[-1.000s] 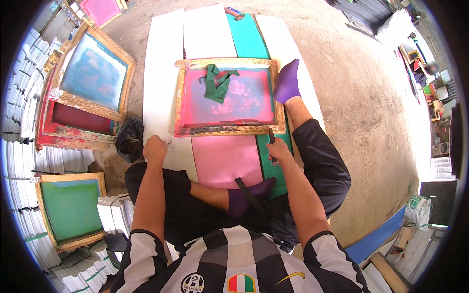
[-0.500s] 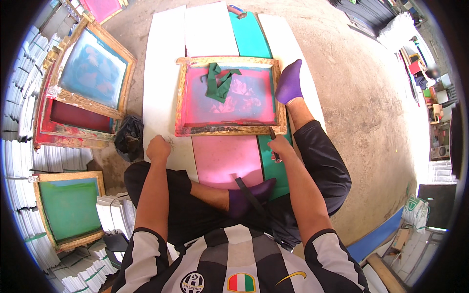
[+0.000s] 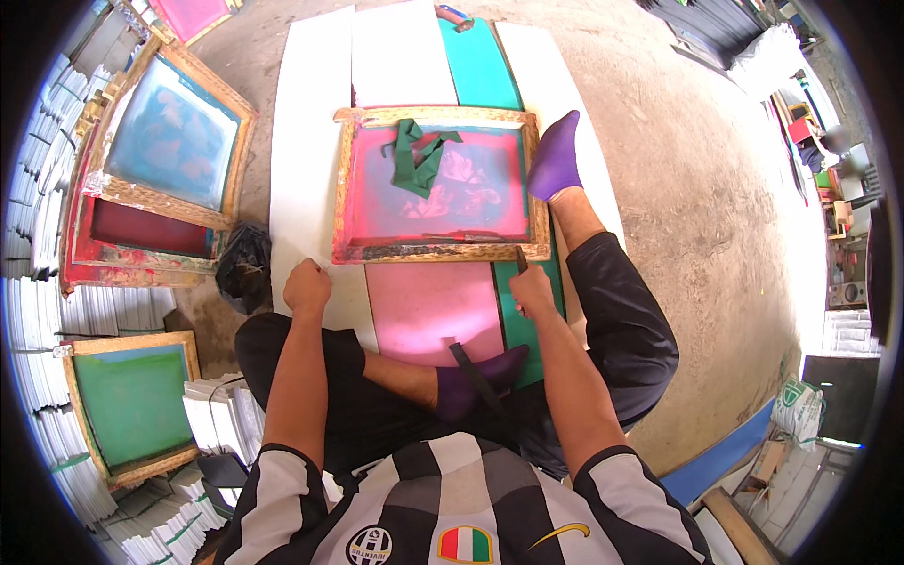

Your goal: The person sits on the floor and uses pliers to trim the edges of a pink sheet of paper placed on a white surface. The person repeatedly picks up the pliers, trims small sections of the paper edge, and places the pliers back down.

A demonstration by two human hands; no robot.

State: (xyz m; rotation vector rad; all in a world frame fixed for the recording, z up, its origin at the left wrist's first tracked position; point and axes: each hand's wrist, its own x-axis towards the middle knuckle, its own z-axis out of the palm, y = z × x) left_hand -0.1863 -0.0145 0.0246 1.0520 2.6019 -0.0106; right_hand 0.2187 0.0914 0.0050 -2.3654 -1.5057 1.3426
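My right hand (image 3: 534,290) is closed round a slim dark tool (image 3: 521,258), whose tip meets the lower right edge of a wooden-framed printing screen (image 3: 428,252). Its kind is unclear, though it looks knife-like. My left hand (image 3: 307,284) is a closed fist left of the frame's lower left corner; what it holds, if anything, is hidden. The screen lies flat on the boards, its mesh stained pink and blue with pale leaf-like shapes. A crumpled strip of green cloth (image 3: 414,169) rests on the mesh. My purple-socked foot (image 3: 556,155) is against the frame's right side.
White, pink and teal boards (image 3: 433,301) lie beneath the screen. A hammer (image 3: 457,17) is at their far end. More framed screens (image 3: 174,141) lean at the left, beside a black plastic bag (image 3: 245,268) and paper stacks (image 3: 224,419). A green screen (image 3: 132,400) stands nearer.
My right hand and the dark tool have shifted slightly left and turned a little. My left fist is nearly where it was. The whole view has slid slightly left.
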